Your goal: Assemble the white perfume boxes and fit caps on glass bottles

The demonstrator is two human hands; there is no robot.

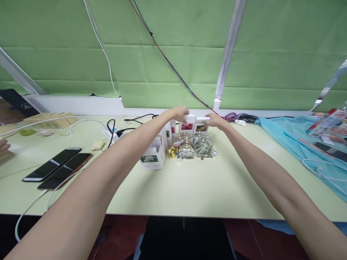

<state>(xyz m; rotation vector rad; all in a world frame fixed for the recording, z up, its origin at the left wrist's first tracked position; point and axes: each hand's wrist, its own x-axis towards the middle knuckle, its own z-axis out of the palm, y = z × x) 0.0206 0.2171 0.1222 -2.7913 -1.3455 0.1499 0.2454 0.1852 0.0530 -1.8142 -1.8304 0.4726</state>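
Both arms reach to the back of the table. My left hand (180, 113) is closed at the top of a white box with a red flower picture (187, 126). At the right, my right hand (214, 120) has its fingers on the top edge of a white box with a dark picture (201, 128). In front of these boxes several clear glass bottles (204, 147) stand close together, with gold caps (171, 152) at their left. An open white box with a green picture (152, 163) stands nearest, before a row of more boxes.
Two phones (52, 164) with white cables lie at the left, near another person's hand (4, 147). Black cords (111, 126) run behind the boxes. Blue cloth (287, 135) covers the table's right end, under a plastic package (328, 122).
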